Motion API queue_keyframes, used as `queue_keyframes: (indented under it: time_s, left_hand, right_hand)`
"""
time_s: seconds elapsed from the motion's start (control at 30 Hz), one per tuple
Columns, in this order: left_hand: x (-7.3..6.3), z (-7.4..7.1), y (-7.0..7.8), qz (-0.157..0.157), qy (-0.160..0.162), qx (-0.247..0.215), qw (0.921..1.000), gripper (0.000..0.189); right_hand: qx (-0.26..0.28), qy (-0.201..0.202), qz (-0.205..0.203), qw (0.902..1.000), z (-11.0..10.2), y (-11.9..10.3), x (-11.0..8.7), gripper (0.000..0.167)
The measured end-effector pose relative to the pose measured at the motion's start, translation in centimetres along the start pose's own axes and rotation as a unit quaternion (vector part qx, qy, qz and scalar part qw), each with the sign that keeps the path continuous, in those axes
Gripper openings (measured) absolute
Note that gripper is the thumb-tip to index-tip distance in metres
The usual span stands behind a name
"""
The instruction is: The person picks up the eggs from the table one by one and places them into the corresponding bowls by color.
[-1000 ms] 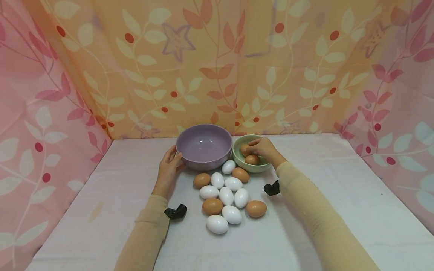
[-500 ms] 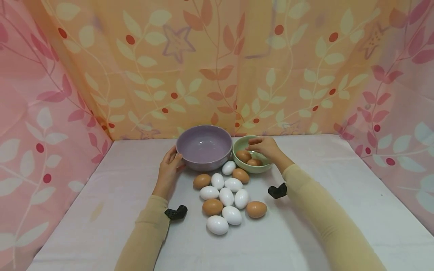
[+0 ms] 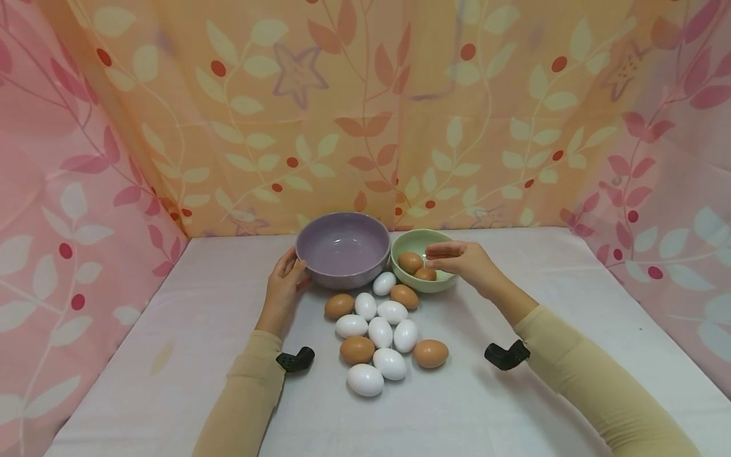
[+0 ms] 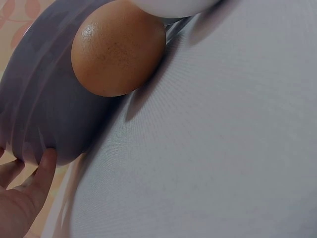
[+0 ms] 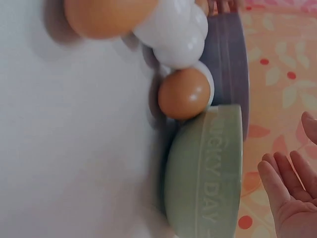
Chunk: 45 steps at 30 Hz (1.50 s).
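In the head view my left hand (image 3: 283,277) rests against the left side of a large purple bowl (image 3: 344,279). The left wrist view has its fingertips touching the bowl's outer wall (image 4: 64,119). My right hand (image 3: 465,261) hangs over the right rim of a smaller green bowl (image 3: 425,285), fingers extended and holding nothing. Two brown eggs lie in that bowl, a brown egg (image 3: 410,262) at the left and another brown egg (image 3: 425,273) nearer its front. In the right wrist view the right hand (image 5: 292,193) is beside the green bowl's rim, palm showing.
In front of the bowls several white eggs (image 3: 380,332) and several brown eggs (image 3: 431,353) lie loose on the white-covered table (image 3: 188,355). One white egg (image 3: 384,284) lies close to both bowls. A patterned curtain (image 3: 365,114) stands right behind the bowls.
My right hand has let go of a brown egg inside the green bowl and drawn back to the right. The eggs in it have shifted a little. My left hand has stayed put.
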<state>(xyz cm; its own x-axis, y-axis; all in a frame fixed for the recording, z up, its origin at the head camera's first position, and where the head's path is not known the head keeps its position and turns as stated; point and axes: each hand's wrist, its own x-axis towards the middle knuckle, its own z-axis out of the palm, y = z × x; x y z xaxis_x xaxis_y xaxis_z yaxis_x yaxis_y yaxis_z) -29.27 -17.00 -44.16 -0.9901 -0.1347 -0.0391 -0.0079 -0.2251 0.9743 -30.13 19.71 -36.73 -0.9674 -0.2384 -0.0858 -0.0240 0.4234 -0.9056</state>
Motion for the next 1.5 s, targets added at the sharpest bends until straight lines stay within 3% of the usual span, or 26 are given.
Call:
queue_keyframes:
  time_s: [0.5,1.13,1.5]
  left_hand:
    - [0.1,0.0,-0.1,0.000,0.004,0.008,1.0000,0.059]
    - [-0.2,0.0,0.1,0.012,0.008,0.032,0.9994,0.057]
    - [0.1,0.0,0.0,0.002,0.006,0.015,0.9999,0.059]
  right_hand:
    - [0.046,-0.051,-0.014,0.9975,1.0,1.4,-5.4,0.057]
    - [0.051,-0.106,0.007,0.9930,2.1,3.5,-8.1,0.057]
    - [0.068,-0.136,0.020,0.9882,2.5,4.6,-8.8,0.059]
